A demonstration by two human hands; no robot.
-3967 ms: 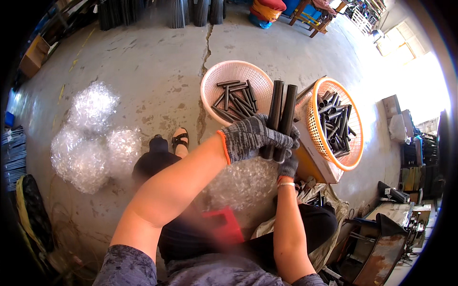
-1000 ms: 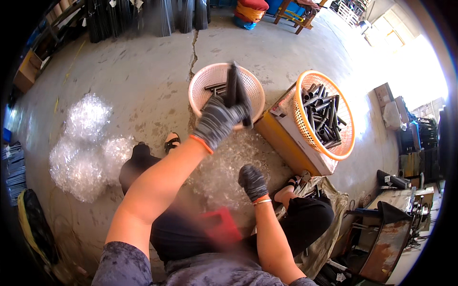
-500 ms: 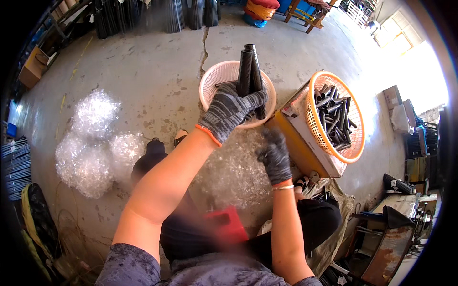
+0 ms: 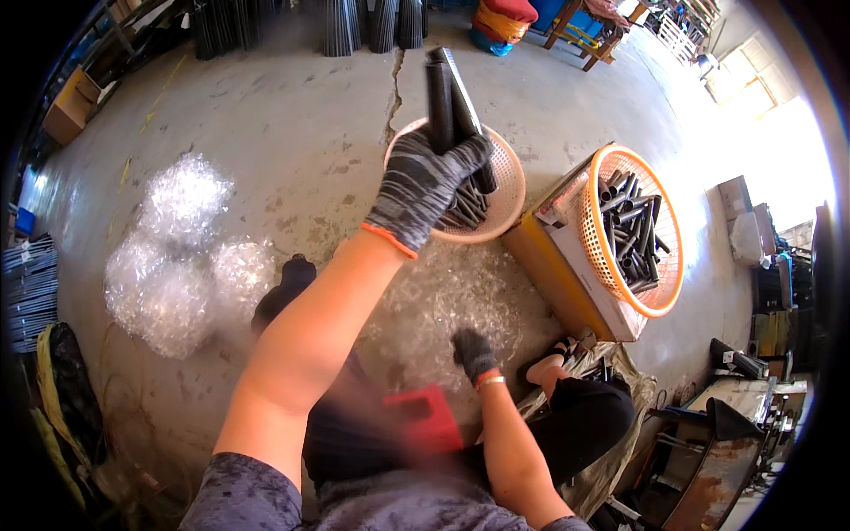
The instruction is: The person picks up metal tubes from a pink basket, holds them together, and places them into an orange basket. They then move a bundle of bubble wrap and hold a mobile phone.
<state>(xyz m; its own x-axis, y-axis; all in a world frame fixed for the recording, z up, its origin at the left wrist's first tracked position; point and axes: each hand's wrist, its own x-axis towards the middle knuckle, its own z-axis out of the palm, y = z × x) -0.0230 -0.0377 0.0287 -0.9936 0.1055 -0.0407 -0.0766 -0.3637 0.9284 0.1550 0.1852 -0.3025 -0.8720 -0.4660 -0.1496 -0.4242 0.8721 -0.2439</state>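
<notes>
My left hand (image 4: pixel 425 181), in a grey striped glove with an orange cuff, is wrapped round two dark tubes (image 4: pixel 445 106) that stand nearly upright. It is raised over a pink perforated basket (image 4: pixel 506 177), in which more thin black tubes (image 4: pixel 465 208) lie. My right hand (image 4: pixel 475 350), in a dark glove, hangs low over loose clear plastic scraps (image 4: pixel 434 292) on the floor. Its fingers point down and are too unclear to show whether they hold anything.
At the right an orange-rimmed basket (image 4: pixel 677 257) full of short black tubes rests on a cardboard box (image 4: pixel 567 265). Heaps of clear plastic (image 4: pixel 168 274) lie at the left. A red plastic thing (image 4: pixel 425 416) is between my legs. Bundles of long black rods (image 4: pixel 341 31) stand at the back.
My right hand has dropped from beside the pink basket down toward the plastic scraps. My left hand has lifted the tubes a little, and they now tilt more to the left.
</notes>
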